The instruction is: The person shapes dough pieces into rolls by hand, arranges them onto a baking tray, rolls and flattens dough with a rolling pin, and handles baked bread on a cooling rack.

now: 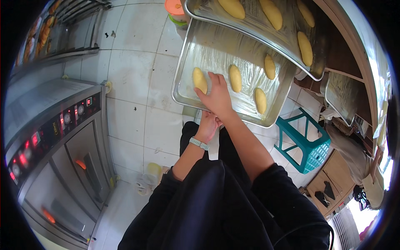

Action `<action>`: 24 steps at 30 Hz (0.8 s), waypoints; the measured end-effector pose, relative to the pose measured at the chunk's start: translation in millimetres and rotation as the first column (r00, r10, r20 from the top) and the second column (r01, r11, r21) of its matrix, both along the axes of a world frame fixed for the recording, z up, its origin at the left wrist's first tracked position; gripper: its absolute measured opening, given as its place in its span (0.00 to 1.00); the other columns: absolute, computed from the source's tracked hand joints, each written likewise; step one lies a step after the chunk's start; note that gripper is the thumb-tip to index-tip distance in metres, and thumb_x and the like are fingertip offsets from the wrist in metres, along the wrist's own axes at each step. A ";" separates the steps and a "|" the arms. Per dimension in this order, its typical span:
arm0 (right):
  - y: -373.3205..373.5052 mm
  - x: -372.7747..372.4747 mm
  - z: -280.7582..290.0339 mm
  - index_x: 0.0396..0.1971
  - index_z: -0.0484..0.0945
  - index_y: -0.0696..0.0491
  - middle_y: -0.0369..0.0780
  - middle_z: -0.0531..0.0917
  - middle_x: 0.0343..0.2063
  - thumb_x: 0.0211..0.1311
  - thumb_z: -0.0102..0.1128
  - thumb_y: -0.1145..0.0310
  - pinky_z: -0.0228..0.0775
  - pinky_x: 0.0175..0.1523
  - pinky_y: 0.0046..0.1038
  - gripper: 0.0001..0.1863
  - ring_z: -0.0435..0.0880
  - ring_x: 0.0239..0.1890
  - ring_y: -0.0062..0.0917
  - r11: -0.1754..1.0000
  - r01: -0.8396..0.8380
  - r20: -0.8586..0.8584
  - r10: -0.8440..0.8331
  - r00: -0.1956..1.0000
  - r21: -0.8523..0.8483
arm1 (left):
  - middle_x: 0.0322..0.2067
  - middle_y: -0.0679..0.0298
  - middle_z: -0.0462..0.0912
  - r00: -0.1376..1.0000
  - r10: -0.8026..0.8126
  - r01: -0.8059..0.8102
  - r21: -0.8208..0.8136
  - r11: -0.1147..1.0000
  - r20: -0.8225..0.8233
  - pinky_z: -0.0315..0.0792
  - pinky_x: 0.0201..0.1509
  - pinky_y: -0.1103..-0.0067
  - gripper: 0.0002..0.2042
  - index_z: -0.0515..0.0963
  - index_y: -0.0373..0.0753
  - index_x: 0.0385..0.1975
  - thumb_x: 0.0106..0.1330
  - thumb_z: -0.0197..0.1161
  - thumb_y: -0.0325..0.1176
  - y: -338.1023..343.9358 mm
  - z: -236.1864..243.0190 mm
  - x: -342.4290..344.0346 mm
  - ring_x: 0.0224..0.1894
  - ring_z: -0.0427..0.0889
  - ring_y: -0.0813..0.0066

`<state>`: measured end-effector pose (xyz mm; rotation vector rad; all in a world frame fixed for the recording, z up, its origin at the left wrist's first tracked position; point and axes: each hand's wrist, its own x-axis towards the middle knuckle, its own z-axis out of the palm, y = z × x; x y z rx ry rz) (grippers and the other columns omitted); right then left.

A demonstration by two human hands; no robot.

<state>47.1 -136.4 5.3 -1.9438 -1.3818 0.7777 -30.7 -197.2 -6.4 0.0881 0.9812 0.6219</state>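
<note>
My right hand [214, 93] is over the lower metal tray [180, 93], fingers apart, with its thumb beside an oblong piece of pale yellow dough [199, 80]; whether it touches the dough I cannot tell. Other dough pieces [235, 78] lie spaced on the greased surface. My left hand [207, 127], with a pale watch on the wrist, is curled just below the tray's near rim, partly behind my right wrist; what its fingers hold is hidden. A second tray [291, 56] with several dough pieces overlaps the far part of the first.
An oven [58, 91] with lit controls stands at left, below a rack [75, 54] with baked bread. A teal plastic stool [306, 158] sits at right, near wooden shelving [346, 75] and another person in beige clothing [354, 158]. Lidded tubs [174, 8] are at the top.
</note>
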 end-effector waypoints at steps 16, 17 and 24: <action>45.1 -22.5 -12.5 0.39 0.71 0.56 0.44 0.74 0.40 0.45 0.64 0.64 0.74 0.43 0.37 0.20 0.77 0.41 0.39 0.948 0.071 0.193 -0.010 0.981 -0.310 | 0.42 0.67 0.75 0.993 0.116 -0.115 -0.041 0.992 0.019 0.74 0.42 0.77 0.16 0.64 0.42 0.53 0.66 0.56 0.29 -0.1 -0.7 -1.4 0.43 0.77 0.77; 45.1 -22.8 -11.4 0.37 0.71 0.56 0.45 0.74 0.39 0.45 0.64 0.65 0.74 0.43 0.37 0.19 0.77 0.42 0.39 0.952 0.077 0.140 -0.036 0.990 -0.297 | 0.42 0.67 0.75 0.992 0.122 -0.121 -0.041 0.992 0.017 0.74 0.42 0.77 0.16 0.64 0.42 0.53 0.66 0.56 0.29 -0.5 -3.1 -3.8 0.43 0.77 0.77; 35.3 -18.2 -14.8 0.33 0.73 0.57 0.44 0.76 0.34 0.43 0.62 0.68 0.73 0.40 0.37 0.15 0.78 0.37 0.38 0.988 0.127 0.072 -0.121 0.990 -0.087 | 0.37 0.69 0.74 0.997 -0.072 0.073 0.007 0.997 -0.011 0.75 0.36 0.77 0.22 0.52 0.45 0.59 0.70 0.52 0.38 1.3 -8.0 -9.6 0.30 0.74 0.84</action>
